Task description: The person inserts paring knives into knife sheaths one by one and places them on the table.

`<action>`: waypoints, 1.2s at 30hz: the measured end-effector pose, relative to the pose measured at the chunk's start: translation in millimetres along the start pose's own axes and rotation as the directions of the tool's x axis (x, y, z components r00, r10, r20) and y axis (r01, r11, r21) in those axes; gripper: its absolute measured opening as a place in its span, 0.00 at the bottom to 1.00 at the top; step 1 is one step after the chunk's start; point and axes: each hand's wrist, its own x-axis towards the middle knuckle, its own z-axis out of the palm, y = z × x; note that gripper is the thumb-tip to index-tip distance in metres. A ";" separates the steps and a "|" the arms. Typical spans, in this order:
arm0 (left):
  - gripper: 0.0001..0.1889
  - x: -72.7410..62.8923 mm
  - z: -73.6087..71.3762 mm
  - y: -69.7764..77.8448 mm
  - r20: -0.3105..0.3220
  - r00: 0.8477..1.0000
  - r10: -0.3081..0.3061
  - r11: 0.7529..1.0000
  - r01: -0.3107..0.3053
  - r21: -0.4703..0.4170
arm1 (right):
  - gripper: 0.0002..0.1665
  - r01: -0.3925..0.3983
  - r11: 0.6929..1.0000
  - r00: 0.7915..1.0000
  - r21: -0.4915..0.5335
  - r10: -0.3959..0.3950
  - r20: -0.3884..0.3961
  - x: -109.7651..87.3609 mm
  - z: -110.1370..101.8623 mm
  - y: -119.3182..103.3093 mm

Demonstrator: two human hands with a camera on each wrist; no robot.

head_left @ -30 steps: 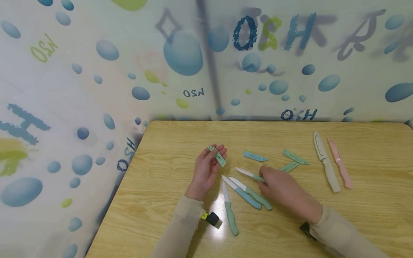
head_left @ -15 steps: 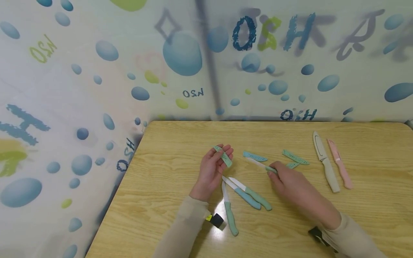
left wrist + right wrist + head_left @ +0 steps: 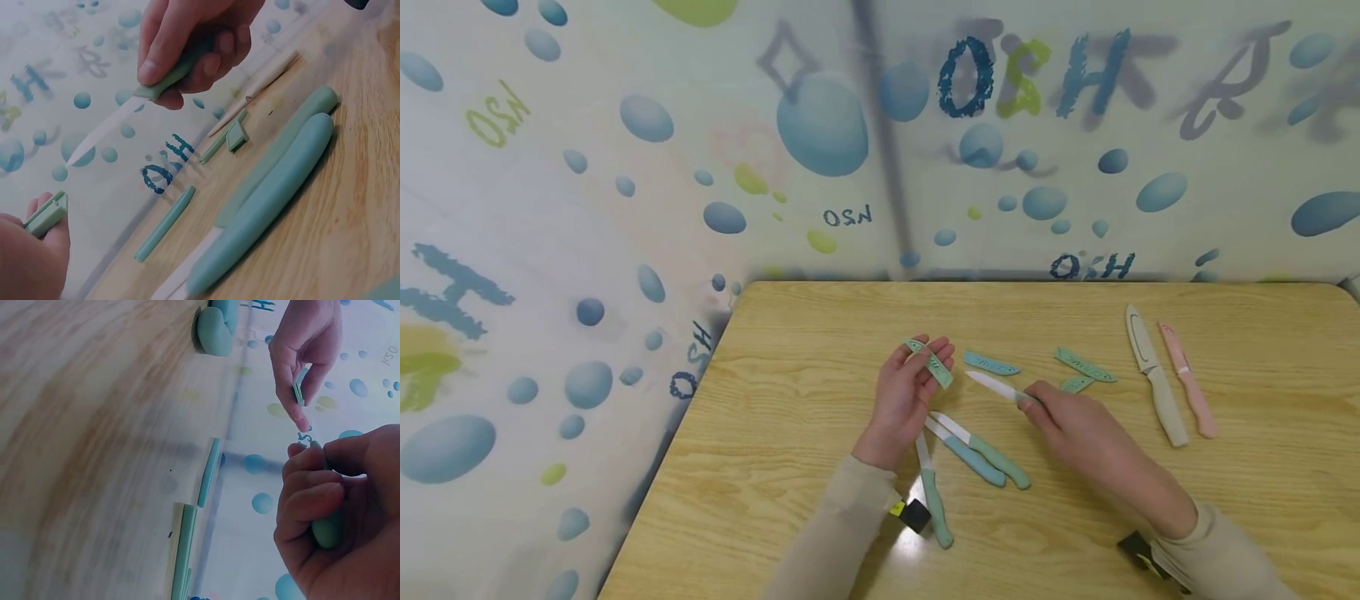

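In the head view my left hand (image 3: 898,408) holds a green knife sheath (image 3: 936,368) between thumb and fingers, palm turned up. My right hand (image 3: 1082,429) grips the green handle of a paring knife (image 3: 992,385), its white blade bare and aimed left. The blade tip is a short gap to the right of the sheath. In the left wrist view the white blade (image 3: 106,130) slants down toward the sheath (image 3: 47,217), whose slotted edge shows. The right wrist view shows the fingers curled round the knife handle (image 3: 327,532).
Two green-handled knives, one (image 3: 937,508) by the left cuff and one (image 3: 1002,463) beside a blue-handled knife (image 3: 977,463), lie nearest me. Behind them are a blue sheath (image 3: 992,363) and two green sheaths (image 3: 1086,365). A beige knife (image 3: 1159,383) and pink knife (image 3: 1189,385) lie right.
My left hand has moved right with the sheath, closer to the knife tip. My right hand has shifted right with the knife over the second, and the tip has dipped slightly since half a second ago.
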 end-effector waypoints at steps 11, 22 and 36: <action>0.15 -3.5 9.5 -4.6 -0.027 1.000 0.006 1.000 -0.006 0.000 | 0.09 -0.024 1.000 1.000 0.007 0.024 0.012 0.4 4.8 -0.7; 0.15 -6.3 11.9 -9.4 0.001 1.000 0.015 1.000 -0.015 -0.014 | 0.09 -0.035 0.999 0.999 0.013 0.035 0.005 -0.8 5.3 -2.0; 0.11 -7.2 16.1 -8.5 -0.028 1.000 0.014 0.998 -0.016 -0.064 | 0.11 -0.051 0.999 0.999 0.017 0.050 0.020 -1.4 4.2 -2.8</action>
